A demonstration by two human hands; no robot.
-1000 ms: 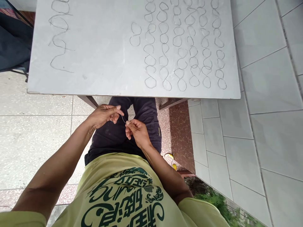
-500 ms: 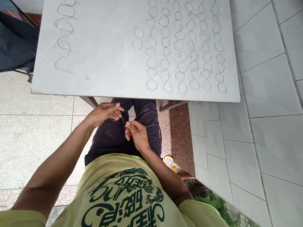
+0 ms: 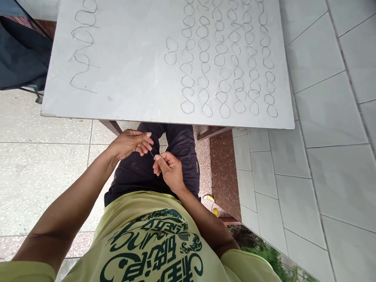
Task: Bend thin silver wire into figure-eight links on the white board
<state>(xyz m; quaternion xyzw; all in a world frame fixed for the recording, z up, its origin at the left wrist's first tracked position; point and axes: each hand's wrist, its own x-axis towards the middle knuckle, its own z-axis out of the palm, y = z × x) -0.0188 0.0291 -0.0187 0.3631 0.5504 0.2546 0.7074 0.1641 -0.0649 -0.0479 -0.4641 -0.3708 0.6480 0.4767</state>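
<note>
My left hand (image 3: 131,143) and my right hand (image 3: 169,168) are held close together below the near edge of the grey table (image 3: 132,78), over my dark trousers. Each pinches one end of a short thin wire (image 3: 152,154) that spans the small gap between the fingertips. Both hands have their fingers closed on it. On the table's right half lie several rows of wire figure-eight loops (image 3: 223,62). A long wavy wire (image 3: 82,47) lies at the table's far left.
A dark bag or chair (image 3: 20,51) stands left of the table. Pale tiled floor (image 3: 329,137) stretches to the right, speckled floor to the left. A reddish-brown step (image 3: 223,168) sits under the table's right side, with greenery at the bottom right.
My hands have drawn closer, so less wire shows between them. The view has shifted slightly, with the table sitting a little further right and lower.
</note>
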